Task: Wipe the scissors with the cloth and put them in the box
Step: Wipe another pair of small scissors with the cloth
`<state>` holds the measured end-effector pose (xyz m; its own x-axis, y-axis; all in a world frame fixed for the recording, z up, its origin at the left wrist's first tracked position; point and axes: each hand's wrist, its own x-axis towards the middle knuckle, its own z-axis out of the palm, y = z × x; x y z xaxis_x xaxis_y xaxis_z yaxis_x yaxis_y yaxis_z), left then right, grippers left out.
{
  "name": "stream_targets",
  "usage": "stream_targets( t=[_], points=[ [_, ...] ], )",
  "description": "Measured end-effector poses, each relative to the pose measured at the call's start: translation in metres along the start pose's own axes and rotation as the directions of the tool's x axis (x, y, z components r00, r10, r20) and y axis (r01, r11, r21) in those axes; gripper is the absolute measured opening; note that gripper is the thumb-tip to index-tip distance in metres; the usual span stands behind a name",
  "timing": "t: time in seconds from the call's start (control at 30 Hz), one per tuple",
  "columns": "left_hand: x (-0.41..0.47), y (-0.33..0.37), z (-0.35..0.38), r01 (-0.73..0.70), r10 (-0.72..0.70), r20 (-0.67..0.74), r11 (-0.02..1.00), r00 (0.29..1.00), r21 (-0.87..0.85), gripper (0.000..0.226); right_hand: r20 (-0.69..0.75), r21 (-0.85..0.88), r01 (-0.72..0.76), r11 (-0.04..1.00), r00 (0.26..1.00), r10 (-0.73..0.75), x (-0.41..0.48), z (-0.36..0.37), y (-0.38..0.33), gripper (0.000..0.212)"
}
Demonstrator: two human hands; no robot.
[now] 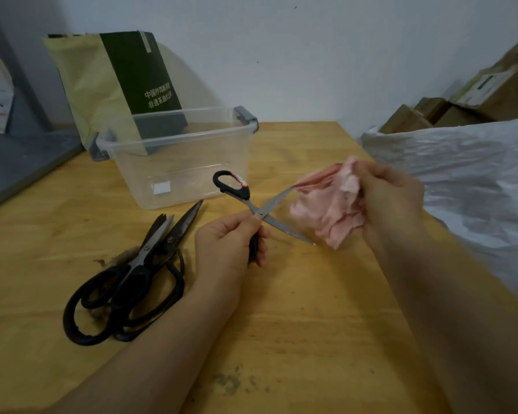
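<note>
**Open scissors in the left hand, 1 blade in the cloth**

Above the middle of the desk (311, 324), the left hand (231, 243) is curled round 1 black handle loop of the scissors (261, 213), pinching just below the pivot. The other loop sticks up free toward the box. The 2 blades are spread in an X and run from that grip to the right. The upper blade's tip is buried in the pink cloth (332, 210), which the right hand (392, 201) holds bunched in curled fingers. The lower blade lies bare under the cloth, pointing toward the right edge.

The wipe therefore looks set to run along the blade's long axis, with the right hand drawing away from the pivot and keeping its fingers off the edge. The box (177, 156), clear and lidless, stands beyond the left hand toward the far left corner, nearer that hand than the right. No scissors show inside it.

Gritty specks (228, 383) mark the wood at the near edge. A heap of other scissors (138, 264) lies left of the left hand. Behind the box, a green-and-yellow paper bag (117, 79) leans on the pale wall (311, 55). White plastic sheet (461, 180) lies past the right edge, with brown cartons (431, 112) beyond it.
</note>
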<state>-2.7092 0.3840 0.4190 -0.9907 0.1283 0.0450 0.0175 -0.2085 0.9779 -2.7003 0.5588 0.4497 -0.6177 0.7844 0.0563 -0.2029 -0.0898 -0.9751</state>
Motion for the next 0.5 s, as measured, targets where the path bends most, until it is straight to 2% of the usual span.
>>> stream_targets(
  t=[0.07,0.13,0.17,0.23,0.33,0.43,0.5],
  points=[
    [0.0,0.0,-0.001,0.006,-0.006,-0.025,1.0,1.0,-0.002,0.021,-0.099,0.145,-0.005,0.989,0.995,0.02,0.003,-0.004,-0.004,0.015],
    [0.001,0.001,-0.001,0.009,-0.011,-0.056,1.0,0.998,-0.028,0.021,-0.113,0.15,0.015,0.989,0.994,0.002,0.004,-0.004,-0.005,0.017],
    [0.001,0.001,-0.001,0.004,-0.007,-0.068,0.999,0.998,-0.04,0.02,-0.076,0.136,0.0,0.991,0.997,0.01,0.003,-0.004,-0.005,0.016],
    [0.001,0.002,-0.001,-0.024,0.02,-0.076,0.998,0.997,-0.054,0.02,0.089,0.099,-0.109,0.989,0.991,0.1,-0.003,-0.001,-0.007,0.01],
    [0.0,0.002,0.001,-0.065,0.062,-0.052,0.996,0.997,-0.057,0.027,0.352,-0.014,-0.201,0.979,0.916,0.193,-0.018,0.007,-0.006,0.006],
    [0.0,0.003,0.001,-0.087,0.085,-0.027,0.994,0.996,-0.072,0.027,0.481,-0.128,-0.088,0.988,0.866,0.139,-0.027,0.014,0.004,0.005],
    [0.0,0.003,0.001,-0.113,0.112,-0.018,0.992,0.994,-0.057,0.023,0.53,-0.139,-0.055,0.989,0.84,0.121,-0.028,0.016,0.01,0.003]
  ],
)
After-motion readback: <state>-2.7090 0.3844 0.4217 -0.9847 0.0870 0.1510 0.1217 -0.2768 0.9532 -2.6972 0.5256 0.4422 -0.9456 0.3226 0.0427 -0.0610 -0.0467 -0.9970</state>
